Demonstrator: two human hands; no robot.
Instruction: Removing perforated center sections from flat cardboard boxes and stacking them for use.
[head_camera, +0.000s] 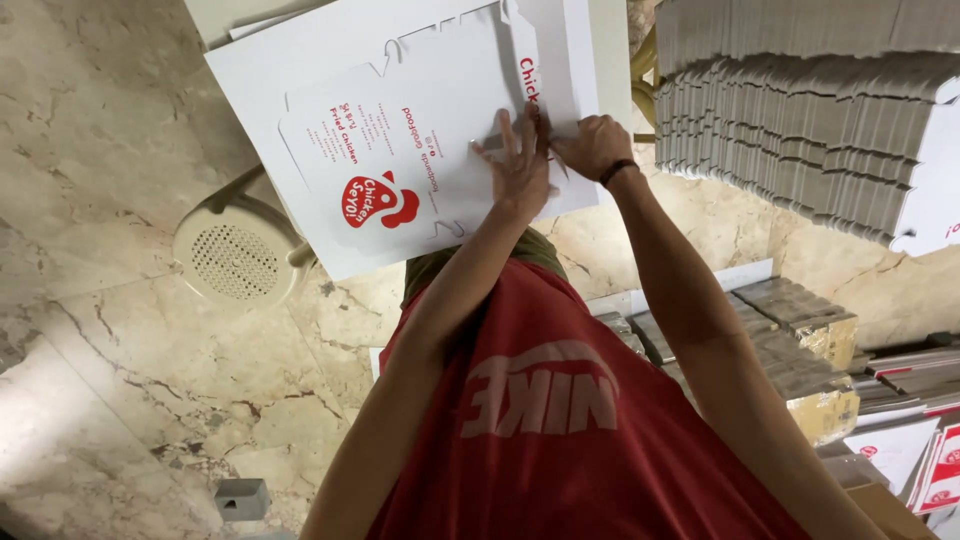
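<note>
Here the left hand lies spread flat on the white carton blank, the right hand pinching its edge.

A flat white carton blank with a red round logo lies unfolded on a white sheet. Right of the blank rises a tall stack of grey folded cartons; below that stack sit bundled cartons.

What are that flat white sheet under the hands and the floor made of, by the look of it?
The flat box blank looks like thin matt white cardboard: die-cut tabs, slots and red print. The left hand presses it flat; the right hand pinches its edge. The floor seems polished marble or similar stone: beige, veined, glossy.
</note>
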